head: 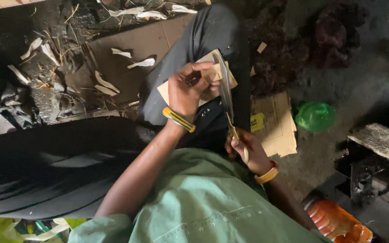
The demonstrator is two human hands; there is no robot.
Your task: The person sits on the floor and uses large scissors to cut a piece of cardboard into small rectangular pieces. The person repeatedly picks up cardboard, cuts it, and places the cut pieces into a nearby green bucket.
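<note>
My left hand grips a tan piece of cardboard over my raised knee, thumb and fingers pinching its top. My right hand holds the handles of a pair of scissors, whose long metal blades point up and cut into the right side of the cardboard. A striped yellow bangle sits on the left wrist and an orange bangle on the right wrist. Dark trousers and a green shirt fill the lower part of the view.
A flat brown cardboard sheet lies on the ground to the left, strewn with pale offcut strips. Folded cardboard and a green plastic bag lie to the right. An orange bottle and a wooden block are at lower right.
</note>
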